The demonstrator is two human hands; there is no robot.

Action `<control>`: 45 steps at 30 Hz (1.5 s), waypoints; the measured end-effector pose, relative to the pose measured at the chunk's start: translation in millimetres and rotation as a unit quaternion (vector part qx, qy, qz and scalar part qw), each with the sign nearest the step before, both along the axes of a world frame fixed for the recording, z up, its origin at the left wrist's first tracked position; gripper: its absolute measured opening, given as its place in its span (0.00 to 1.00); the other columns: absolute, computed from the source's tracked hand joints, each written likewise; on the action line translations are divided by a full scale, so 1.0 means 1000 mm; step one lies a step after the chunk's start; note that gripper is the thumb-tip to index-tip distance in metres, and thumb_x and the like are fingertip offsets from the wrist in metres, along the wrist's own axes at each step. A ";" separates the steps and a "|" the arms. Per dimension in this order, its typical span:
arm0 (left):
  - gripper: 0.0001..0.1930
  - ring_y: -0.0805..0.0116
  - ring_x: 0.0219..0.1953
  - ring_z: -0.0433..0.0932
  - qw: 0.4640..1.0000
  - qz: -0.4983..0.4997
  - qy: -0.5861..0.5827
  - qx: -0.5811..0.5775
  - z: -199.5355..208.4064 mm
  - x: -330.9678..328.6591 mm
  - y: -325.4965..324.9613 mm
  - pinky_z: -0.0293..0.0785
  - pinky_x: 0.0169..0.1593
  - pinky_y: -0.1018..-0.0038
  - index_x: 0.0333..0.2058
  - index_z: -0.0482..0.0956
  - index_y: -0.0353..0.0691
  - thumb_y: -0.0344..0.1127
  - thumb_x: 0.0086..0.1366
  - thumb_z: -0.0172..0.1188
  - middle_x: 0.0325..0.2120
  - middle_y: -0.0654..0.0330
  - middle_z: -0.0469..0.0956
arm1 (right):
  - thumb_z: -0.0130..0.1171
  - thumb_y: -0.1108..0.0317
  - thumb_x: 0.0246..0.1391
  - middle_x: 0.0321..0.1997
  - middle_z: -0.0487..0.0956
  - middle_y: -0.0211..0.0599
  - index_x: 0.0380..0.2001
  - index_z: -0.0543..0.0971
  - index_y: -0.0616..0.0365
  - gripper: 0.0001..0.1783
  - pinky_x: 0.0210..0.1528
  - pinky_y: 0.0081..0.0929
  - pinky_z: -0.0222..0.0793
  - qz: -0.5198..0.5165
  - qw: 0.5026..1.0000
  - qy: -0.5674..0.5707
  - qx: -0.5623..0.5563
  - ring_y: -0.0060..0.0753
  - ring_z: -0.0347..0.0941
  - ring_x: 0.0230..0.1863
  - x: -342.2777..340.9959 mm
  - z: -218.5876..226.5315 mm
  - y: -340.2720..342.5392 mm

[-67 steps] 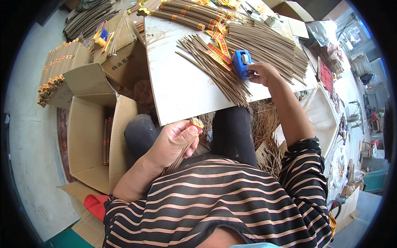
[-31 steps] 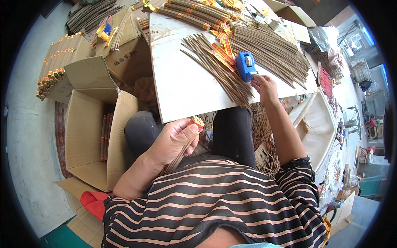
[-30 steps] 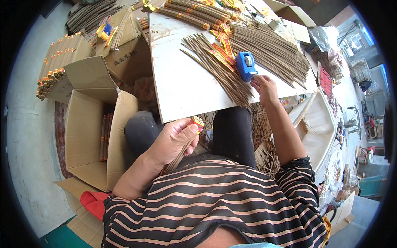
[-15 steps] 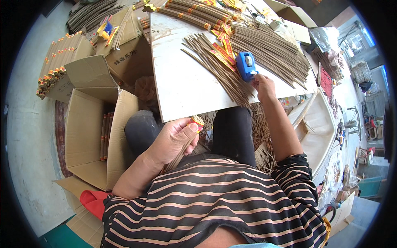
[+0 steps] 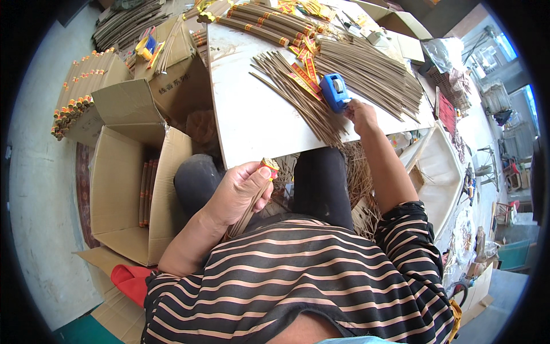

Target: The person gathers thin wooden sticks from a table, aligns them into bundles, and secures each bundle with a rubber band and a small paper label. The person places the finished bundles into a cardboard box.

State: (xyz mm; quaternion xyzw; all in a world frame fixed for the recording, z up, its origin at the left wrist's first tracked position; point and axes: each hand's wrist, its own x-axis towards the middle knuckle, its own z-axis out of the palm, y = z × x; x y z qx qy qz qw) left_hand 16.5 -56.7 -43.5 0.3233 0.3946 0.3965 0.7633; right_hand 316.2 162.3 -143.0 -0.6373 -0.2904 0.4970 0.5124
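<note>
A bundle of thin brown incense sticks [image 5: 245, 220], wrapped near its top with a red and yellow paper band [image 5: 269, 166], stands tilted in my left hand [image 5: 243, 192]. The fingers are wrapped round it, just off the table's near edge; its lower part is hidden by my forearm and shirt. My right hand [image 5: 362, 116] is closed in a pinch at the front end of a blue tape dispenser [image 5: 334, 93], where the tape comes off. The bit of tape at my fingertips is barely visible. Loose incense sticks [image 5: 301, 94] lie left of the dispenser.
The white table [image 5: 243, 123] also bears a larger spread of sticks [image 5: 372, 74], red and yellow paper labels [image 5: 305, 79] and banded bundles [image 5: 252, 27]. An open cardboard box [image 5: 120, 189] with bundles inside stands at left. A white tub [image 5: 444, 172] is at right.
The view has shifted slightly. My right hand stays pinched at the dispenser's front end, and my left hand keeps hold of the bundle, turned a little.
</note>
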 end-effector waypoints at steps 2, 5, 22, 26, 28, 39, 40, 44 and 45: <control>0.14 0.81 0.15 0.65 1.000 -0.003 -0.001 0.005 0.001 0.000 0.000 0.60 0.19 0.86 0.35 0.71 0.37 0.43 0.66 0.49 0.19 0.64 0.70 | 0.55 0.74 0.43 0.18 0.73 0.39 0.18 0.74 0.67 0.06 0.24 0.25 0.70 0.009 0.999 -0.034 -0.027 0.29 0.69 0.18 0.011 -0.019 0.003; 0.14 0.81 0.15 0.65 1.000 0.006 -0.005 0.018 0.000 -0.002 -0.002 0.60 0.19 0.86 0.35 0.71 0.37 0.44 0.66 0.50 0.19 0.64 0.70 | 0.58 0.70 0.44 0.29 0.76 0.40 0.28 0.74 0.65 0.09 0.27 0.26 0.69 0.033 0.998 0.045 0.043 0.31 0.72 0.27 0.015 -0.022 -0.005; 0.12 0.83 0.15 0.65 0.997 0.043 0.046 0.050 0.000 -0.008 -0.003 0.60 0.18 0.87 0.34 0.71 0.35 0.38 0.61 0.58 0.17 0.67 0.69 | 0.56 0.68 0.55 0.32 0.69 0.29 0.28 0.72 0.59 0.07 0.40 0.18 0.60 0.548 0.813 0.010 0.197 0.20 0.63 0.35 -0.115 0.126 -0.170; 0.12 0.83 0.17 0.65 0.993 0.036 0.090 0.069 0.003 -0.008 -0.004 0.63 0.20 0.87 0.37 0.72 0.33 0.36 0.61 0.58 0.20 0.67 0.70 | 0.57 0.68 0.54 0.31 0.69 0.27 0.28 0.73 0.60 0.07 0.39 0.17 0.61 0.543 0.823 -0.009 0.167 0.18 0.64 0.34 -0.126 0.125 -0.175; 0.12 0.83 0.18 0.66 0.991 0.032 0.104 0.073 0.005 -0.008 -0.005 0.64 0.21 0.87 0.38 0.72 0.33 0.36 0.61 0.58 0.21 0.66 0.71 | 0.58 0.68 0.53 0.30 0.70 0.28 0.28 0.74 0.60 0.07 0.38 0.17 0.62 0.541 0.823 -0.030 0.168 0.19 0.65 0.33 -0.128 0.124 -0.174; 0.12 0.82 0.19 0.67 0.986 0.025 0.136 0.096 0.000 -0.006 -0.003 0.66 0.23 0.85 0.38 0.72 0.33 0.35 0.60 0.58 0.21 0.65 0.71 | 0.59 0.68 0.52 0.28 0.72 0.30 0.29 0.77 0.62 0.08 0.36 0.17 0.64 0.519 0.844 -0.056 0.126 0.19 0.66 0.31 -0.132 0.124 -0.171; 0.12 0.80 0.20 0.68 0.986 0.026 0.137 0.095 -0.001 -0.006 -0.002 0.67 0.24 0.84 0.38 0.72 0.33 0.35 0.60 0.58 0.22 0.64 0.72 | 0.59 0.68 0.52 0.28 0.72 0.30 0.29 0.77 0.63 0.08 0.35 0.17 0.64 0.515 0.847 -0.056 0.123 0.19 0.67 0.31 -0.133 0.123 -0.171; 0.11 0.81 0.22 0.68 0.976 0.040 0.181 0.118 -0.009 -0.003 -0.002 0.67 0.25 0.84 0.37 0.72 0.33 0.34 0.61 0.58 0.22 0.64 0.73 | 0.59 0.68 0.52 0.28 0.73 0.31 0.30 0.77 0.65 0.09 0.34 0.17 0.65 0.504 0.852 -0.097 0.107 0.19 0.67 0.30 -0.136 0.128 -0.173; 0.10 0.82 0.21 0.67 0.970 0.044 0.201 0.131 -0.009 -0.001 -0.002 0.65 0.24 0.85 0.37 0.71 0.34 0.34 0.61 0.57 0.22 0.65 0.72 | 0.59 0.68 0.52 0.28 0.73 0.32 0.30 0.77 0.65 0.09 0.33 0.17 0.65 0.501 0.852 -0.117 0.101 0.19 0.68 0.30 -0.137 0.130 -0.174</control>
